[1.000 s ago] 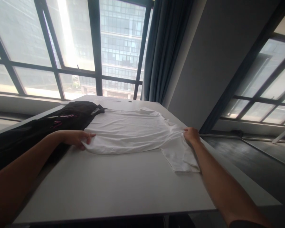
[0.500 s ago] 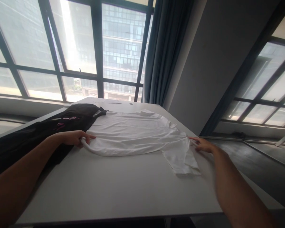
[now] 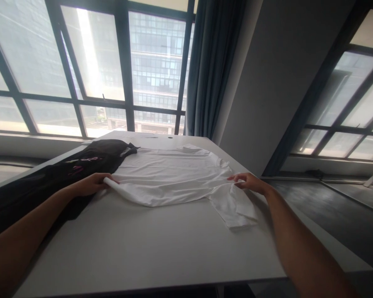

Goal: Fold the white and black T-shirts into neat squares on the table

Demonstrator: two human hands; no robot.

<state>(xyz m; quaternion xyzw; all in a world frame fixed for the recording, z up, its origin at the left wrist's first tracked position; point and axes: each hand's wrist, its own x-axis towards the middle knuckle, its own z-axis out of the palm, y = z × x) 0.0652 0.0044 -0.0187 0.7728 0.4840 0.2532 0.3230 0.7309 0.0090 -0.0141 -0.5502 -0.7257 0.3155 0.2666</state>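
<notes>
Along hem of white cloth T-shirt (image 3: 170,176), left hand (image 3: 95,183) still pinching it; right hand (image 3: 248,182) shifted inward at shoulder, grip unclear.

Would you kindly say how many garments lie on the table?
2: a white T-shirt in the middle and a black garment to its left; any underneath would be hidden.

We see a white shirt (image 3: 170,178), a black garment (image 3: 43,180) with a pink print (image 3: 77,170), a white tabletop (image 3: 149,244), a blue-grey curtain (image 3: 211,70) and dark window frames (image 3: 125,62).
</notes>
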